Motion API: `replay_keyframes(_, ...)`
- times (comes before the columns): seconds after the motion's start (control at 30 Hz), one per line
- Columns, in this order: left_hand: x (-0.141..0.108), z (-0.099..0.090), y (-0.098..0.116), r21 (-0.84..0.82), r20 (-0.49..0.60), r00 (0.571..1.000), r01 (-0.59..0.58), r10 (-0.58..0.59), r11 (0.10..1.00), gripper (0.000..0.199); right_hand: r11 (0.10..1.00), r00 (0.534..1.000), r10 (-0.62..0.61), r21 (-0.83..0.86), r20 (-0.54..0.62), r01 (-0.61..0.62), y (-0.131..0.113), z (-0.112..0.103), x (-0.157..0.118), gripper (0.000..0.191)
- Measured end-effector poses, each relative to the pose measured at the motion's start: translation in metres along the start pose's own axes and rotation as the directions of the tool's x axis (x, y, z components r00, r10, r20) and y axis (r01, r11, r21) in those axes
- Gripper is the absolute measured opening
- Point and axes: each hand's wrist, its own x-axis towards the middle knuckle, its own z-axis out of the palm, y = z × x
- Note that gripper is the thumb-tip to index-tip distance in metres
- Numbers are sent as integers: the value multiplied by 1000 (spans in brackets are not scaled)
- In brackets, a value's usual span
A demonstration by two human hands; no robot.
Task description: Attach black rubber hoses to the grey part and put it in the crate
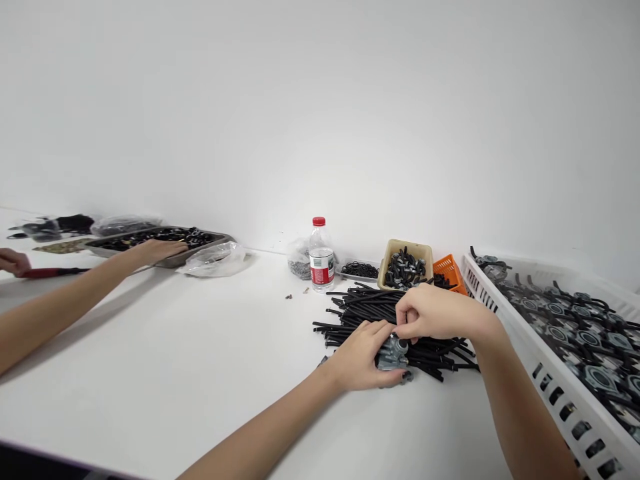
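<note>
My left hand (361, 357) is wrapped around a grey metal carburetor (392, 355), holding it low over the white table. Just above it, my right hand (440, 312) is closed in a pinch at the carburetor's upper edge. Whatever lies between those fingertips is too small or hidden to name. Behind and beneath both hands spreads a pile of short black rubber hoses (367, 303), some with metal clips at their ends. Part of the carburetor is covered by my left fingers.
On the right stands a white crate (543, 380) of carburetors with hoses. Behind the pile are a beige bin (384, 267), an orange basket (454, 275), a tray of black rings (359, 269) and a bottle (321, 257). At left, a co-worker's hand (160, 251) reaches into a parts tray (223, 238); another hand holds a red-handled tool (43, 273).
</note>
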Motion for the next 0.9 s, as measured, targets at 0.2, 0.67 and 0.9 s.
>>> replay_keyframes(0.2,-1,0,0,16,10,1000,2,-2,1000,52,1000,1000,-22,-4,-19,22,2,4,8,13)
replay_keyframes(0.67,-1,0,-2,55,9,1000,-13,13,998,51,994,994,-100,-35,-35,99,1,5,6,18)
replay_keyframes(0.9,-1,1,-2,87,3,1000,-4,3,996,53,996,997,-70,-47,-12,70,0,1,1,8)
